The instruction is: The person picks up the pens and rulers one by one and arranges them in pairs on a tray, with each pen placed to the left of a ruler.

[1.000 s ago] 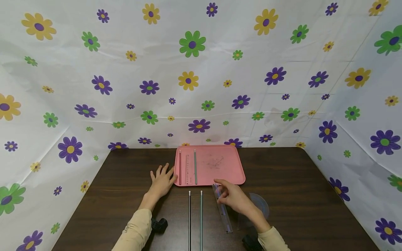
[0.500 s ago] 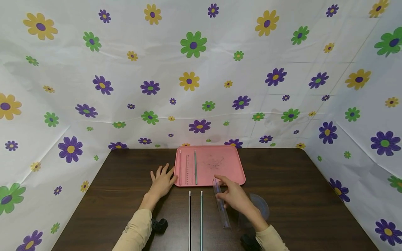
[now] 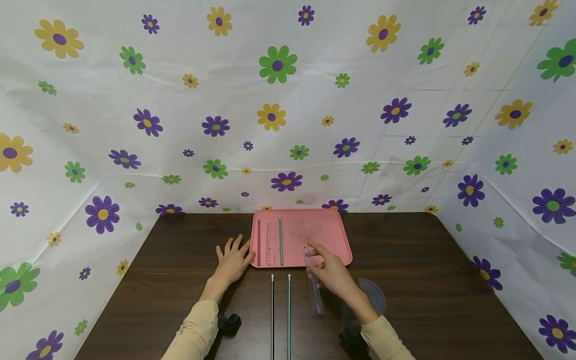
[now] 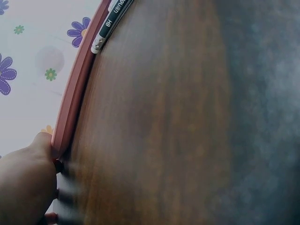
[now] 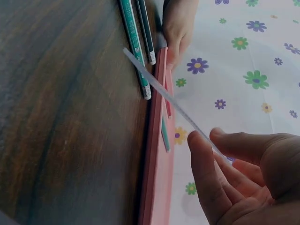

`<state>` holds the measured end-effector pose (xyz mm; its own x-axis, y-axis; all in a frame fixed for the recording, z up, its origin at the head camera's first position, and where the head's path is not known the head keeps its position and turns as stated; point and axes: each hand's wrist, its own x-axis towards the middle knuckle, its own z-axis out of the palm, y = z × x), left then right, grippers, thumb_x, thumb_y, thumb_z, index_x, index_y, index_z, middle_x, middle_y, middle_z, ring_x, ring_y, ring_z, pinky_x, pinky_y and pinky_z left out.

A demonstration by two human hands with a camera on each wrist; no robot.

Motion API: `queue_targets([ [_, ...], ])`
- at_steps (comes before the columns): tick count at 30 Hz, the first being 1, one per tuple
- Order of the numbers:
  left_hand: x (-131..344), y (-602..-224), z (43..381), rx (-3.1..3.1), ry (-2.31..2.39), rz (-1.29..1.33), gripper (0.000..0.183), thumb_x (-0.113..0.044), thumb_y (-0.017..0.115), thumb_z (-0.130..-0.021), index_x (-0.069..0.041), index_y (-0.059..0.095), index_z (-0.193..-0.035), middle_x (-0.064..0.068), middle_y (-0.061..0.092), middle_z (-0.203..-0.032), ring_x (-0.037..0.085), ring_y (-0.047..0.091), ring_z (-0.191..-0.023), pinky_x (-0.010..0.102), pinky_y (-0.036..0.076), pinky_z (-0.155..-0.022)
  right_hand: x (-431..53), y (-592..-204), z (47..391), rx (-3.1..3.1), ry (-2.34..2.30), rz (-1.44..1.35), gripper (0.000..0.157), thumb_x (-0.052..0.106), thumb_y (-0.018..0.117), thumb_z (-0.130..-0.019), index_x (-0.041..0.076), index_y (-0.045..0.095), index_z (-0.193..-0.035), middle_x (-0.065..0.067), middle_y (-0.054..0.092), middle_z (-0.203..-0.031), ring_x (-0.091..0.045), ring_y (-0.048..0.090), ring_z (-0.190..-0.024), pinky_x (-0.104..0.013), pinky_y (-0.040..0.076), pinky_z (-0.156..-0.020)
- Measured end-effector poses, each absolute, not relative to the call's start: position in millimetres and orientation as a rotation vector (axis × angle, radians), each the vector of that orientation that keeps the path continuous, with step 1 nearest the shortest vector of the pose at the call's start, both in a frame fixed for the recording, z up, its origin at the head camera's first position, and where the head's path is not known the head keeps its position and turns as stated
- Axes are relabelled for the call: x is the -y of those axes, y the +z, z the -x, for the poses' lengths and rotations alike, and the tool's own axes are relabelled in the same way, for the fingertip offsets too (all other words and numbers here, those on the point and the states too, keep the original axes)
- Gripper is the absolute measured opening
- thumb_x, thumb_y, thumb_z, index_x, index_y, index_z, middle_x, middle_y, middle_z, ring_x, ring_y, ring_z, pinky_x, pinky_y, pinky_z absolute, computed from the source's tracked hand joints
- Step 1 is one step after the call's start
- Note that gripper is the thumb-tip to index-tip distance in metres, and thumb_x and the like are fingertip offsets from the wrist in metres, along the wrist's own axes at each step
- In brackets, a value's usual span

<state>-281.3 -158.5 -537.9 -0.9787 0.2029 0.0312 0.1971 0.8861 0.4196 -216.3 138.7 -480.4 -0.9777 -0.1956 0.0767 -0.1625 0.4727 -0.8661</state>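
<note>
My right hand (image 3: 332,270) pinches a clear ruler (image 3: 315,295) between thumb and fingers. In the right wrist view the ruler (image 5: 164,91) is seen edge-on, raised and slanting above the near rim of the pink tray (image 5: 152,168). My left hand (image 3: 231,262) lies with fingers spread at the left edge of the tray (image 3: 324,250), its thumb touching the near left corner. Inside the tray a red pencil (image 3: 258,240), a second clear ruler (image 3: 271,245) and a green pencil (image 3: 281,240) lie side by side, apart from each other.
In front of the tray a black pencil (image 3: 272,315) and another green pencil (image 3: 289,315) lie parallel on the dark wooden table (image 3: 171,280). A clear protractor (image 3: 373,295) lies partly under my right forearm, beside another clear flat piece, perhaps a set square. Flowered cloth (image 3: 243,100) hangs behind.
My right hand has lifted the ruler and carried it away from me; its far end now hangs over the tray's near rim. The left hand has stayed in place.
</note>
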Motion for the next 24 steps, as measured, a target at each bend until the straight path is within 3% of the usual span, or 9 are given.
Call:
queue_targets([
  [10,158.2,-537.8,282.0,-3.045,0.670,-0.330,0.058,-0.046,0.045,-0.104,-0.016,0.041,-0.153,0.020,0.025,-0.162,0.049,0.016,-0.149,0.078,0.001,-0.109,-134.9,-475.5,229.2,-2.715,-1.545,0.317,0.066,-0.002,0.069,-0.087,0.014,0.048,-0.148,-0.017,0.061,-0.131,-0.027,0.060,-0.046,-0.026,0.045,-0.043],
  [17,158.4,-540.2,282.7,-3.049,0.666,-0.327,0.058,-0.047,0.045,-0.104,-0.016,0.042,-0.153,0.021,0.026,-0.162,0.049,0.017,-0.148,0.078,0.002,-0.109,-132.1,-479.7,235.6,-2.712,-1.627,0.305,0.062,-0.001,0.071,-0.088,0.012,0.050,-0.145,-0.020,0.064,-0.123,-0.029,0.063,-0.049,-0.029,0.050,-0.045],
  [24,158.9,-540.8,283.1,-3.051,0.666,-0.325,0.059,-0.047,0.045,-0.103,-0.017,0.041,-0.153,0.020,0.026,-0.162,0.049,0.016,-0.149,0.078,0.001,-0.110,-127.4,-482.5,241.1,-2.728,-1.685,0.297,0.050,0.001,0.070,-0.089,0.006,0.057,-0.136,-0.020,0.066,-0.116,-0.016,0.063,-0.056,-0.037,0.056,-0.048],
])
